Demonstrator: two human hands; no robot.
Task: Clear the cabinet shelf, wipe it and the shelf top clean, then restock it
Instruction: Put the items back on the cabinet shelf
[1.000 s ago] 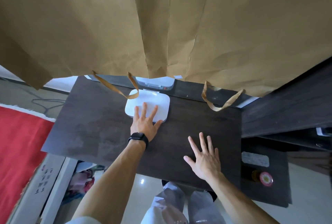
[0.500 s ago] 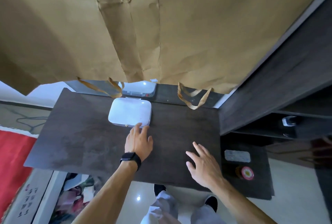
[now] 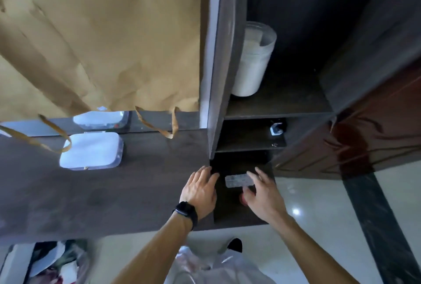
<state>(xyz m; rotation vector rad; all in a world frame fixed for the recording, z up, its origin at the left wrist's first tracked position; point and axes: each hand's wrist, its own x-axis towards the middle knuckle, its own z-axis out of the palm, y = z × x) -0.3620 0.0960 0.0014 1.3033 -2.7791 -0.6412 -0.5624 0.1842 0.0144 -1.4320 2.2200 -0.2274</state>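
Observation:
A white rounded box (image 3: 91, 150) lies on the dark wooden shelf top (image 3: 114, 192), near the mirror at its back. My left hand (image 3: 200, 189), with a black watch on the wrist, rests with relaxed fingers at the shelf top's right edge. My right hand (image 3: 262, 195) hovers over the lower cabinet shelf (image 3: 230, 211), its spread fingers touching a silvery blister pack (image 3: 237, 180). A small red object is mostly hidden under that palm. Neither hand grips anything.
A crumpled brown paper bag (image 3: 102, 44) with looped handles hangs over the shelf top's back. A white cylindrical container (image 3: 250, 60) stands on an upper cabinet shelf; a small white item (image 3: 276, 130) sits on the shelf below. Glossy floor lies beneath; clutter sits bottom left.
My left hand has left the white box and slid right to the shelf top's edge. My right hand moved off the shelf top, down onto the lower shelf's blister pack. The view swung right.

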